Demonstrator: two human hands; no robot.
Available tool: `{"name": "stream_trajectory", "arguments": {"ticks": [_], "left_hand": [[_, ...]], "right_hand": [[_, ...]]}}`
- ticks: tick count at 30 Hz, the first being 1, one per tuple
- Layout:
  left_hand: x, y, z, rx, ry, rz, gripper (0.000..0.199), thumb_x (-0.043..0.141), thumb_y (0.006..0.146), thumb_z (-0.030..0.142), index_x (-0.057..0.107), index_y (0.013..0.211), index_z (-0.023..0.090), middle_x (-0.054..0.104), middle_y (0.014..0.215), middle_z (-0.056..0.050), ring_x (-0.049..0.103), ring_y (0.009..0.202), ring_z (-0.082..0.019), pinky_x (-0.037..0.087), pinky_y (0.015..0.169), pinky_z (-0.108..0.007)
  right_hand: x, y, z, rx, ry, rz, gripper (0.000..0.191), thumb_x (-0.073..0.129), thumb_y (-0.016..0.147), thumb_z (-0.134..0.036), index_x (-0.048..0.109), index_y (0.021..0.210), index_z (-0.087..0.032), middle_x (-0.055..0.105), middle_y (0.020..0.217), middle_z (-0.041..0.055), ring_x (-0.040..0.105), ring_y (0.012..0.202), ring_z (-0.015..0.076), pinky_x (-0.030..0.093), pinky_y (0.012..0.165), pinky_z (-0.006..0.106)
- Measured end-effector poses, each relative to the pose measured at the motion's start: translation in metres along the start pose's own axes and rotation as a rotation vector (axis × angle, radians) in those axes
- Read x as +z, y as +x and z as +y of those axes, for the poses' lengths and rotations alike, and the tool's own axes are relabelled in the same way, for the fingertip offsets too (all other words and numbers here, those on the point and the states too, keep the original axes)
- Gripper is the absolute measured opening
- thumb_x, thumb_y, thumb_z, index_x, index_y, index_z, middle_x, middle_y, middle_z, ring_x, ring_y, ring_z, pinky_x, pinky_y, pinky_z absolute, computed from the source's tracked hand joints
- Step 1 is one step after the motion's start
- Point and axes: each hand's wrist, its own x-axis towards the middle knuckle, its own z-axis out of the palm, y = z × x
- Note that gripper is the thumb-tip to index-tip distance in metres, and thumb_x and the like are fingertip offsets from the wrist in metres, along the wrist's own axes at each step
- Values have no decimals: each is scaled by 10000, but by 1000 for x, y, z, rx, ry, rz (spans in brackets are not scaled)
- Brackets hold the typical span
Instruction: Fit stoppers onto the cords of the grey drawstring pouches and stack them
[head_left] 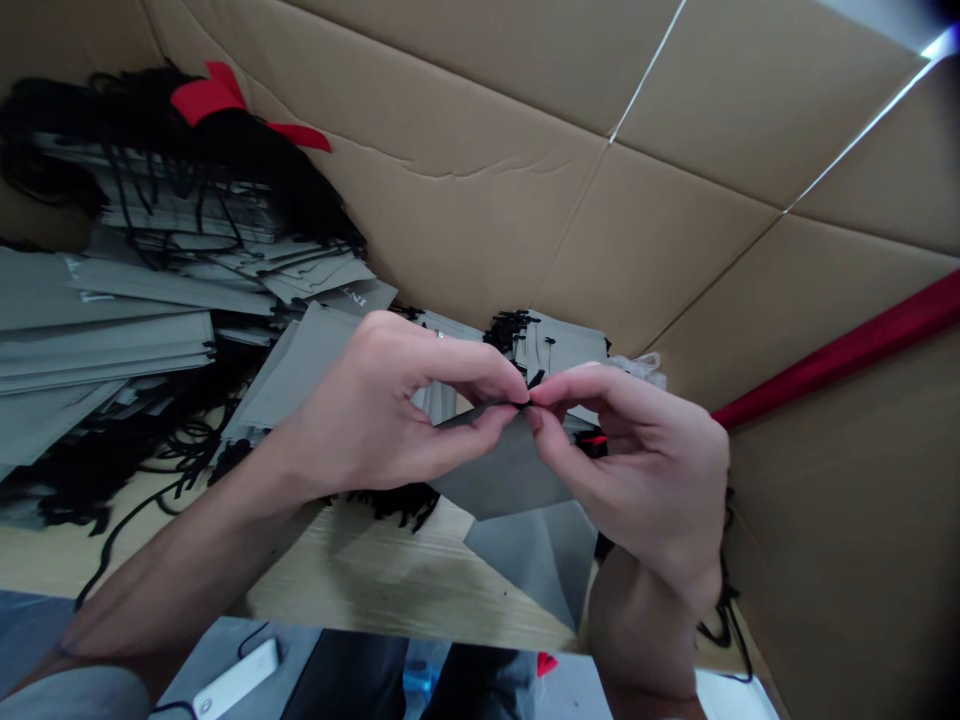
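Observation:
A grey bag point(502, 475) hangs at the centre, its top edge between my two hands. My left hand point(420, 410) pinches that edge between thumb and index finger. Touching it at the fingertips, my right hand point(637, 450) pinches a small black cord end point(535, 379) at the same edge. Below the held bag, another grey piece point(544, 555) lies at the table's front edge. The exact grip on the cord is partly hidden by the fingertips.
Stacks of grey bags point(112, 350) with black cords cover the left side. More bags point(562, 342) stand behind my hands. Cardboard walls point(465, 100) rise at the back and right, with a red strip point(847, 350). The wooden table point(360, 580) ends near my body.

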Motion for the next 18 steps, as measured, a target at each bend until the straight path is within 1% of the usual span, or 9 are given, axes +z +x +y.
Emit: {"name": "stream_trajectory", "arguments": {"ticks": [6,9,12,15,18], "left_hand": [[3,-1,0,17,63,42,158,834,928,109,841,917,266,817,731,68,648,528,-92,585,591,-235],[4,-1,-1,30,68,25,135,815,901,125,826,911,259,813,724,59,693,548,-103,561,565,-240],[6,-2,-2,27,72,14,150,800,884,122,810,914,269,824,734,66,755,592,-115,553,575,-237],[9,-4,-1,35,119,38,153,789,877,126,799,915,274,796,716,74,723,579,-106,560,603,-233],[11,-7,1,55,168,79,140,787,874,131,799,918,264,775,713,69,697,589,-97,571,638,-228]], "right_hand": [[2,2,-3,-47,-69,-12,222,793,1003,-86,837,1057,-297,881,972,-34,807,812,166,707,780,335],[5,4,-6,-103,-142,-9,223,749,1002,-94,792,1031,-311,870,944,-19,817,811,184,712,771,349],[7,4,-7,-140,-172,-4,241,720,992,-71,762,1013,-307,863,938,-6,826,831,192,715,781,351],[10,2,-7,-114,-146,-2,249,721,975,-60,771,1005,-302,856,918,-14,814,807,181,705,766,344],[12,1,-7,-30,-74,33,242,757,937,-70,806,997,-299,863,919,-35,794,772,163,695,761,338]]}}
